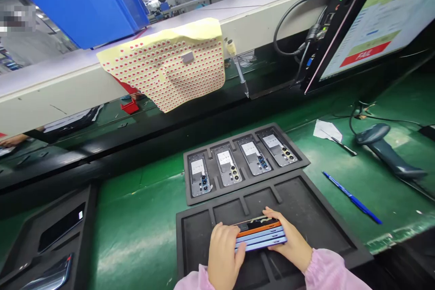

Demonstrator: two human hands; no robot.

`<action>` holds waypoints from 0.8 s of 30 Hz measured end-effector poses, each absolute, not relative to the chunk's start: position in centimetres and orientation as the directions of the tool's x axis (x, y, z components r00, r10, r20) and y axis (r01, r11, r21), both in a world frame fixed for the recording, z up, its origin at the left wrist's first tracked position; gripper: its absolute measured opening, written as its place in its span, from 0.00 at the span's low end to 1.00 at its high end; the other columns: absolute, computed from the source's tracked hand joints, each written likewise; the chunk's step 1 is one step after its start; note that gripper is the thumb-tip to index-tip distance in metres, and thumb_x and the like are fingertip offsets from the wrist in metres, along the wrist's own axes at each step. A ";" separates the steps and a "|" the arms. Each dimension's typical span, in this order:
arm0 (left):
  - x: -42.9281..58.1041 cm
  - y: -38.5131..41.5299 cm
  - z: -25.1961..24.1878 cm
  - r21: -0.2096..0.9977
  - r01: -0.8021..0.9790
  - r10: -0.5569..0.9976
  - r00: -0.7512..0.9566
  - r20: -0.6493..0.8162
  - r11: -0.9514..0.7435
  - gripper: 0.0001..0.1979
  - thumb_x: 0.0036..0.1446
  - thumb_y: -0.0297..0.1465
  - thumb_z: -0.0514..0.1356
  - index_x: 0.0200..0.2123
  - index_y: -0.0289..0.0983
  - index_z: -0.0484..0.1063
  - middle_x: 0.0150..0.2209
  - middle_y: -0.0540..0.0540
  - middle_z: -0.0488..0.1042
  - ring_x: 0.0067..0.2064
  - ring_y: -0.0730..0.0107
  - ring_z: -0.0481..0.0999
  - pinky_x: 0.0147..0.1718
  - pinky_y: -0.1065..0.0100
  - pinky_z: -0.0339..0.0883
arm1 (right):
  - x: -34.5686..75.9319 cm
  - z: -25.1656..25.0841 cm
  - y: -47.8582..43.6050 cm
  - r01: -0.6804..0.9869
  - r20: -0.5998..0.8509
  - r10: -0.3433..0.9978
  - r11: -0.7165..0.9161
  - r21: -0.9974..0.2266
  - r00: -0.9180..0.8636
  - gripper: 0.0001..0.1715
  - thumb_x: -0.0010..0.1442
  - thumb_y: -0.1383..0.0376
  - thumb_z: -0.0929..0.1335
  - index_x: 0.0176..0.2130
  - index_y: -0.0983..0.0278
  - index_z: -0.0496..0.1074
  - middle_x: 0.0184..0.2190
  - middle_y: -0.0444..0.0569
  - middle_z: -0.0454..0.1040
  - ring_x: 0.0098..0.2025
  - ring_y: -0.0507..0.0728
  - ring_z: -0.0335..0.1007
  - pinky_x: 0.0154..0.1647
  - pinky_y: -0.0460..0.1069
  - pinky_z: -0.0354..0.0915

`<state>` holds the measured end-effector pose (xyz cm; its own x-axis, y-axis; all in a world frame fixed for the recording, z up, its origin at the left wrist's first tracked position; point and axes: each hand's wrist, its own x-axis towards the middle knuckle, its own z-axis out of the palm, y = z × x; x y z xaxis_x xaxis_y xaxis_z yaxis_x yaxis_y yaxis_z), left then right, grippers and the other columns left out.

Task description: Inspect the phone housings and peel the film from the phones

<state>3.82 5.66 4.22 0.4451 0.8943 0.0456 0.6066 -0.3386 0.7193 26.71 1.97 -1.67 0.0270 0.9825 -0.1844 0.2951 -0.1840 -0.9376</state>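
While two phones (63,226) are seen left of the near tray (194,231), the left hand (222,251) is closed around one end of a panel stack (260,235) above it, the other pinched by the right hand (292,245); right of the tray, a blue pen (352,197) is seen.

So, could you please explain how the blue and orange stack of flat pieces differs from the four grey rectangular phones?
The blue and orange stack of flat pieces is held by the left hand and right hand; the four grey rectangular phones rest in a black slotted tray. The stack's pieces lie together; the phones sit apart in a row. The stack mainly shows edges, the phones their faces with white labels. Both comprise several pieces.
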 end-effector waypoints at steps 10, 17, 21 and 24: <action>10.6 6.4 6.1 0.238 0.835 0.818 0.541 -0.195 -0.496 0.22 0.44 0.39 0.67 0.40 0.31 0.72 0.33 0.34 0.71 0.34 0.43 0.71 0.32 0.50 0.65 | 26.4 0.0 2.6 0.286 -0.193 0.980 -0.198 -0.938 0.044 0.34 0.34 0.75 0.66 0.45 0.62 0.62 0.49 0.54 0.68 0.53 0.62 0.64 0.57 0.60 0.56; 9.6 10.4 7.6 0.572 0.763 0.817 0.516 -0.256 -0.303 0.20 0.41 0.46 0.67 0.31 0.37 0.71 0.28 0.40 0.71 0.32 0.47 0.71 0.34 0.55 0.62 | 27.5 4.3 5.6 0.302 -0.358 0.933 -0.335 -0.893 -0.024 0.21 0.29 0.75 0.72 0.27 0.62 0.65 0.24 0.39 0.70 0.27 0.54 0.66 0.29 0.47 0.62; 8.8 12.0 7.5 0.787 0.614 0.720 0.521 -0.457 0.056 0.18 0.44 0.48 0.63 0.27 0.38 0.73 0.26 0.42 0.73 0.29 0.53 0.73 0.29 0.60 0.65 | 28.6 5.4 8.3 0.204 -0.497 0.866 -0.478 -0.854 -0.055 0.21 0.29 0.61 0.77 0.19 0.63 0.63 0.15 0.39 0.64 0.20 0.52 0.61 0.23 0.47 0.59; 8.5 11.6 6.7 0.822 0.427 0.627 0.535 -0.566 0.377 0.26 0.50 0.54 0.55 0.33 0.36 0.74 0.29 0.41 0.75 0.33 0.55 0.76 0.33 0.60 0.68 | 28.4 6.2 8.6 0.023 -0.536 0.839 -0.537 -0.844 -0.091 0.29 0.48 0.40 0.64 0.27 0.64 0.66 0.19 0.45 0.69 0.23 0.55 0.67 0.26 0.50 0.64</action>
